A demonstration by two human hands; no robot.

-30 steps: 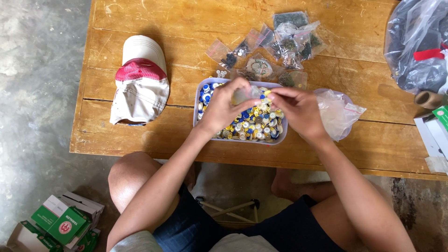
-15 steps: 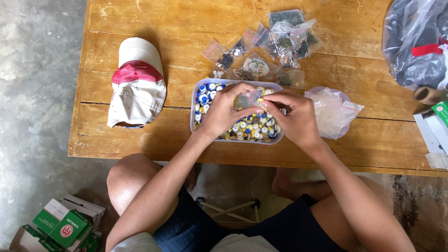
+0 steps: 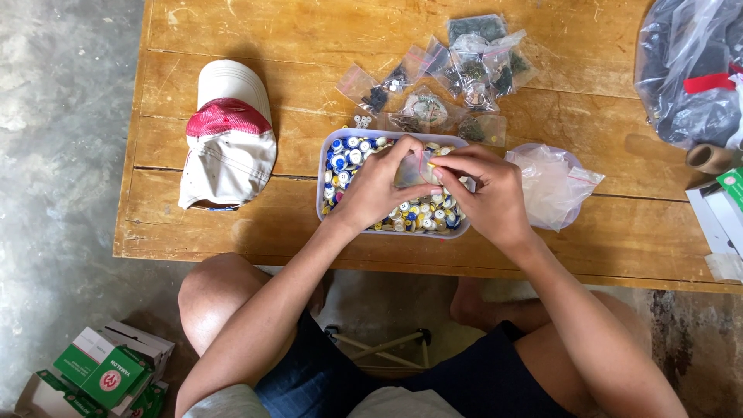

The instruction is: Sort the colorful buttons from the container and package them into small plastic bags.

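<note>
Over the middle of a wooden table [image 3: 232, 224], both hands meet above a shallow plastic tray [image 3: 329, 147] filled with small round buttons [image 3: 344, 159] in blue, white and yellow. Between them is a small clear plastic bag [image 3: 412, 169]; the left hand [image 3: 377, 190] has its fingers curled around the bag's near side, and the right hand [image 3: 484, 193] pinches the bag's top edge with thumb and fingertips drawn together. Much of the bag is covered by the fingers, so what it contains is hard to make out. The hands also hide the middle of the tray.

Just beyond the hands lies a scatter of small filled packets [image 3: 464, 62], their dark contents too small to identify. Just beside the right hand, on its outer side, sits a heap of crumpled clear bags [image 3: 551, 182]. Farther out on that side, a large plastic sack [image 3: 685, 70] of dark things is cut off by the frame edge, with a roll of tape [image 3: 708, 159] beneath it. Well away from the left hand rests a white and red cap [image 3: 228, 139]. Below the table edge, near the person's knee, green and white boxes [image 3: 101, 371] lie on the concrete floor, partly cut off.
</note>
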